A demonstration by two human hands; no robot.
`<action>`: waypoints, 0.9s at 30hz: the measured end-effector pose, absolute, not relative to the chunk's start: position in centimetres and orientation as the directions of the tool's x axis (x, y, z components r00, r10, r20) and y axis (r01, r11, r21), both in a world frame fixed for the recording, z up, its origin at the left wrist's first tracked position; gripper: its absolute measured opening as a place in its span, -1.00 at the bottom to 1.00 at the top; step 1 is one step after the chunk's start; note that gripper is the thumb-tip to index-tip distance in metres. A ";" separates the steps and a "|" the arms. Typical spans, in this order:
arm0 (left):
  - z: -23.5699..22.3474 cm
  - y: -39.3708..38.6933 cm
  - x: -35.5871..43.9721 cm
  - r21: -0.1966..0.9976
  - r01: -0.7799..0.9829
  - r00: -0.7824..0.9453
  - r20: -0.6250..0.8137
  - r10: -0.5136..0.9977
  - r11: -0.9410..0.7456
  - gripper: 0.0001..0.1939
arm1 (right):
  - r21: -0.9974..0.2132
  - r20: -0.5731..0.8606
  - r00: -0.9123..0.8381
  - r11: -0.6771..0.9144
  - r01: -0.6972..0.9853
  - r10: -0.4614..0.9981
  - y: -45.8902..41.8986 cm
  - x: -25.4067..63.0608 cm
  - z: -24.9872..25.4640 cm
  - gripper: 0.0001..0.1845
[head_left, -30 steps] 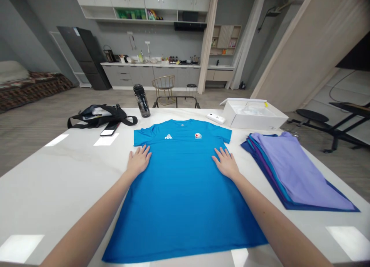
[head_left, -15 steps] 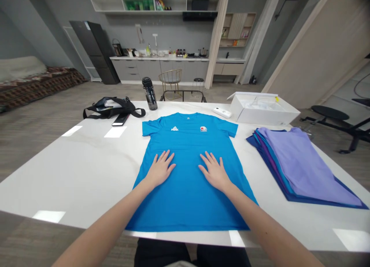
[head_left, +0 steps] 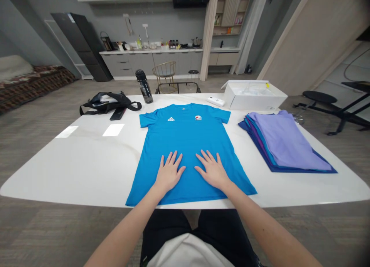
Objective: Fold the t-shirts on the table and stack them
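A blue short-sleeved T-shirt [head_left: 185,136] lies spread front side up on the white table, collar pointing away from me and hem along the near edge. It carries a white logo on the left of the chest and a round red-and-white badge on the right. My left hand [head_left: 169,172] rests flat on the lower left of the shirt, fingers spread. Opposite it, my right hand [head_left: 213,170] lies palm down on the lower right, fingers apart too. Neither hand grips the cloth.
Folded purple and blue garments [head_left: 289,143] are stacked at the right of the table [head_left: 86,167]. Farther back stand a white box [head_left: 254,98], a small white device [head_left: 216,101] and a dark bottle [head_left: 143,88]. A black bag [head_left: 108,103] and a phone [head_left: 118,113] lie back left.
My view has tilted down and shifted. Both hands sit nearer the shirt's hem, and my left hand is closer to my right. The shirt stays spread out.
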State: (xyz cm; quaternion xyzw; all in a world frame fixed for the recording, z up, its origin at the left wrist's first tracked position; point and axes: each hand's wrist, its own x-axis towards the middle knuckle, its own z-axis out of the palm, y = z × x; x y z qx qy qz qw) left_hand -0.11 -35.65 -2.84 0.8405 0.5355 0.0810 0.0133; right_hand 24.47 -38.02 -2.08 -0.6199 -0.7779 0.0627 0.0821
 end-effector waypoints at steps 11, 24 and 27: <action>-2.7 -40.8 -3.0 0.114 0.891 0.427 0.121 0.896 -0.440 -0.37 | -0.241 0.092 -0.037 0.058 0.969 0.995 -46.3 33.0 -3.4 -0.34; -2.6 -43.9 -2.9 0.127 0.866 0.471 0.120 0.874 -0.484 -0.38 | -0.229 0.121 -0.068 0.095 0.969 0.990 -51.0 33.8 -3.7 -0.36; -2.5 -43.9 -2.9 0.120 0.867 0.470 0.124 0.874 -0.483 -0.38 | -0.191 0.123 -0.049 0.072 0.979 0.991 -51.8 34.0 -4.0 -0.35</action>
